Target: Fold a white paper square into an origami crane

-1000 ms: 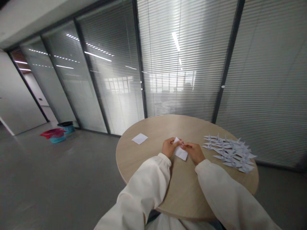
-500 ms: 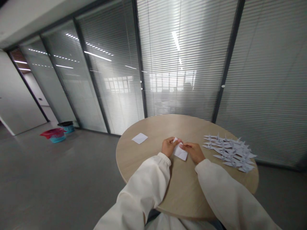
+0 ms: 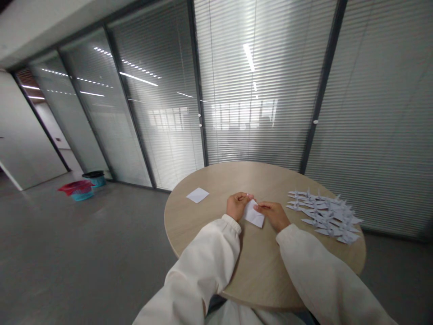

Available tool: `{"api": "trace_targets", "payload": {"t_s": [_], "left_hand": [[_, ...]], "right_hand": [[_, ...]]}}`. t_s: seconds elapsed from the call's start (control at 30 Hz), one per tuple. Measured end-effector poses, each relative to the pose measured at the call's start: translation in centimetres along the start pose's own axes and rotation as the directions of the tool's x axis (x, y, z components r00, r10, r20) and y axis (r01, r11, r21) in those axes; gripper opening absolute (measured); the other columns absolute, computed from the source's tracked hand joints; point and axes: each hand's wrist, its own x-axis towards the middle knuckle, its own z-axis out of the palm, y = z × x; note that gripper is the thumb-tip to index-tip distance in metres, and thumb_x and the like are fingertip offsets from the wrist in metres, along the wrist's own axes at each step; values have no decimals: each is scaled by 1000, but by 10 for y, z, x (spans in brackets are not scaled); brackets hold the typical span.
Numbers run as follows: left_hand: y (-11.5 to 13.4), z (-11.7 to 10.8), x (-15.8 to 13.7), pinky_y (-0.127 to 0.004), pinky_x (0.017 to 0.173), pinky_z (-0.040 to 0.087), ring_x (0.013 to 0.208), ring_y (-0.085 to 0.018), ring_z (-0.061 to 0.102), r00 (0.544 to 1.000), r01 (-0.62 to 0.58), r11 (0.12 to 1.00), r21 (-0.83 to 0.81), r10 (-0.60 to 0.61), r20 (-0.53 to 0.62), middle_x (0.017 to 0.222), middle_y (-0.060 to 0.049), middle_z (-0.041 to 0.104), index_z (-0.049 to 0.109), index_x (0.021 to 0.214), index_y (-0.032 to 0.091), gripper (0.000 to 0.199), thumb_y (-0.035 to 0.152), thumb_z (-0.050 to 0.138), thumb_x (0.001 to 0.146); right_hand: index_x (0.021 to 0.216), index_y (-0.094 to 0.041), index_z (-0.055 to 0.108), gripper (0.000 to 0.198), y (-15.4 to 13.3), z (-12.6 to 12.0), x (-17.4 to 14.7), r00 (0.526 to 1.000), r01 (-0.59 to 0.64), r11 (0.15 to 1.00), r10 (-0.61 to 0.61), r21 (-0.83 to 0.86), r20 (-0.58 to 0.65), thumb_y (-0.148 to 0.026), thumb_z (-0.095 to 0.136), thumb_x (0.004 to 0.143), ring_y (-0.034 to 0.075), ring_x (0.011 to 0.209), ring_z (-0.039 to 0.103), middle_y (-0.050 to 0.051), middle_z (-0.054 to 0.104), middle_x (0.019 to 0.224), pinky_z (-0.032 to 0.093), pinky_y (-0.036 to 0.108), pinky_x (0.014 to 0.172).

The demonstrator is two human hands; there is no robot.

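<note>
A small folded sheet of white paper [image 3: 254, 215] is between my hands, above the middle of the round table. My left hand [image 3: 237, 205] pinches its upper left edge, thumb and fingers close together near the top corner. My right hand [image 3: 274, 215] grips the upper right edge of the same paper with thumb and forefinger. The fingers partly hide the paper's top, so the exact fold there cannot be made out. To the right of my right hand lie several folded white paper cranes [image 3: 326, 214], grouped in rows.
The round wooden table [image 3: 250, 280] stands before a glass wall with blinds [image 3: 260, 135]. A stack of square white paper [image 3: 197, 195] lies at the table's left. Two bins, one with a red liner [image 3: 77, 188] and one with a black liner [image 3: 94, 176], stand on the floor farther left.
My left thumb and fingers have shifted slightly at the paper's top corner. My right hand stays nearly still on the paper. The cranes and the other paper have not moved.
</note>
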Motion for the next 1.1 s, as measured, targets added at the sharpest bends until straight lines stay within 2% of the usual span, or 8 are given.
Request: {"api": "trace_targets", "payload": {"t_s": [0.1, 0.3, 0.4, 0.63, 0.8, 1.1], "left_hand": [[-2, -2, 1, -20, 45, 37, 47, -10, 50, 1000, 5, 1000, 1, -5, 12, 62, -8, 63, 62, 62, 10, 39, 48, 65, 57], [-8, -7, 6, -20, 46, 33, 48, -10, 49, 996, -38, 973, 229, 57, -74, 56, -5, 60, 65, 61, 11, 40, 50, 57, 64], [-10, -9, 7, -20, 45, 31, 47, -10, 47, 992, -40, 955, 293, 73, -105, 53, -4, 59, 65, 60, 12, 40, 50, 55, 65], [-10, -10, 7, -19, 44, 29, 45, -9, 44, 997, -23, 953, 302, 46, -67, 50, -2, 54, 63, 60, 11, 41, 51, 54, 65], [-11, -7, 6, -18, 41, 27, 43, -6, 40, 1000, 15, 960, 281, -19, 12, 50, 1, 51, 61, 63, 11, 35, 45, 66, 54], [-9, -7, 5, -17, 43, 32, 47, -8, 46, 998, -42, 959, 282, 30, 50, 56, 1, 56, 58, 64, 11, 29, 39, 65, 56]], "right_hand": [[77, -13, 69, 39, -1, 0, -1, 1000, -3, 1000, 3, -5, 8, -48, 61, 62, 17, 61, 57, 4, 67, 68, 42, 27, 56], [74, -13, 69, 36, -3, 1, -2, 999, -16, 1000, 17, -27, 36, -46, 61, 62, 17, 62, 57, 4, 66, 67, 42, 26, 58], [71, -13, 68, 34, -6, 1, -2, 998, -17, 999, 19, -31, 57, -45, 60, 63, 16, 60, 57, 3, 66, 66, 41, 25, 57], [73, -12, 68, 31, -4, 1, -1, 998, -34, 999, 35, -16, 55, -41, 61, 64, 16, 61, 56, 3, 66, 66, 41, 25, 57], [70, -12, 67, 31, 3, -1, 0, 999, -35, 999, 35, -6, -7, -42, 61, 64, 16, 60, 56, 3, 65, 65, 40, 25, 56], [69, -13, 67, 31, 7, -2, 3, 998, -13, 999, 16, -51, 57, -43, 56, 67, 17, 63, 56, 3, 65, 67, 41, 26, 59]]}}
